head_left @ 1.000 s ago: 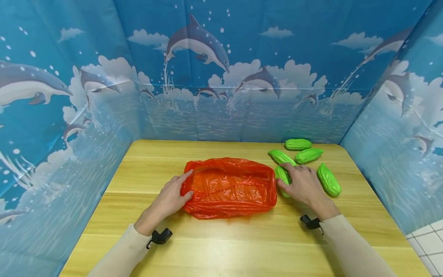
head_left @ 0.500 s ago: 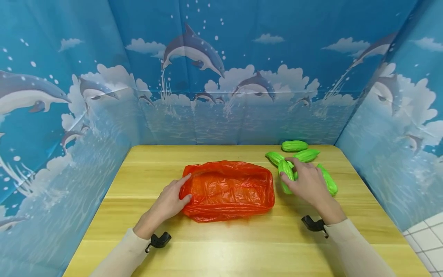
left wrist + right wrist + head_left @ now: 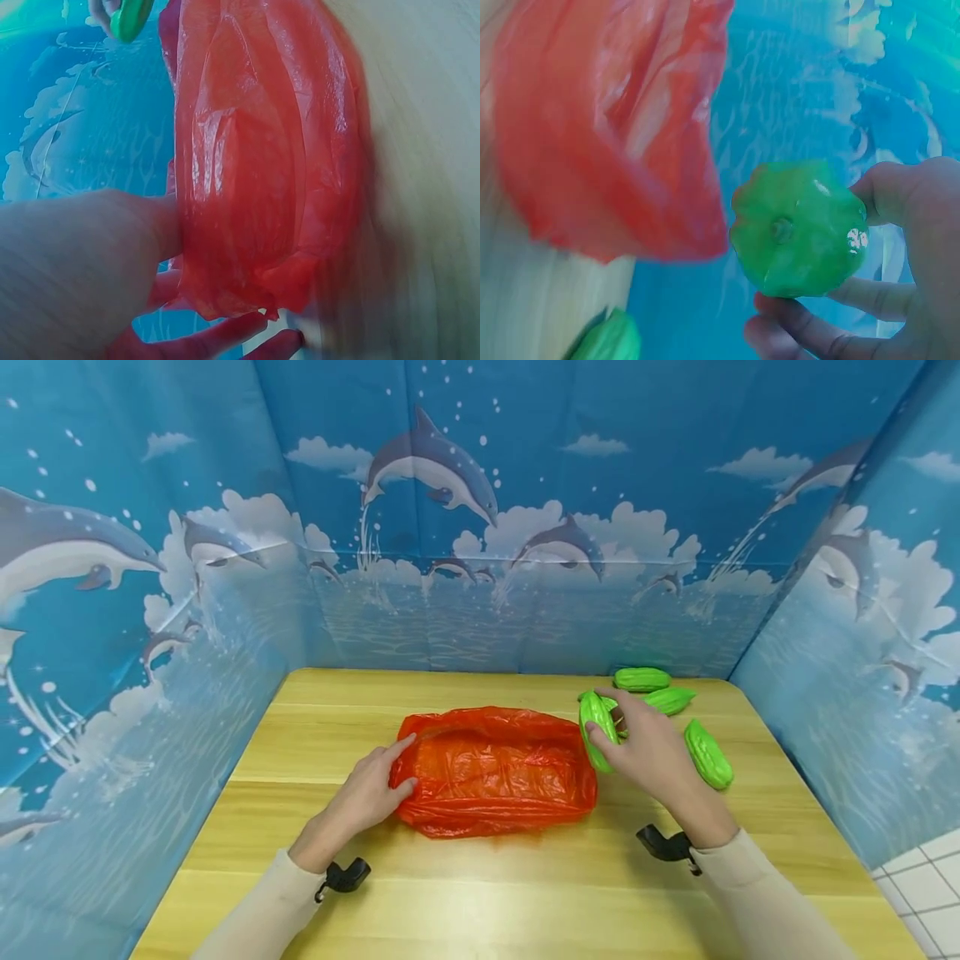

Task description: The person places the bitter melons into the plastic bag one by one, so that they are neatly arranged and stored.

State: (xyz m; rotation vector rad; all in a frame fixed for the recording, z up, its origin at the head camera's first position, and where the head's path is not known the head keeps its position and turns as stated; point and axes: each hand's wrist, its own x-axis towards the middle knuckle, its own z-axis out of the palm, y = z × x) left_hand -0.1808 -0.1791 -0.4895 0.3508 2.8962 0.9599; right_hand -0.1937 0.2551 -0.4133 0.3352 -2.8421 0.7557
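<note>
A red plastic bag (image 3: pixel 487 818), spread open like a long tray, lies mid-table. At its left end my left hand (image 3: pixel 356 802) holds the edge; in the left wrist view the thumb of the left hand (image 3: pixel 82 262) goes behind the rim, with other fingers outside. My right hand (image 3: pixel 660 752) pinches a ribbed green vegetable (image 3: pixel 596 731) between thumb and fingers, raised beside the bag's right end. The right wrist view shows that green vegetable (image 3: pixel 799 232) end-on in the fingers of the right hand (image 3: pixel 930 247), next to the red bag (image 3: pixel 562 135).
Several more green vegetables lie at the table's back right: one by the back edge (image 3: pixel 642 679), one just in front (image 3: pixel 670 700), one farther right (image 3: pixel 708 755), and one partly hidden behind the right hand. Dolphin-printed curtains (image 3: pixel 480 627) enclose the wooden table (image 3: pixel 480 902).
My right hand has gripped a green vegetable, lifted it from among the others and moved it left towards the bag. The left hand has stayed at the bag's left end.
</note>
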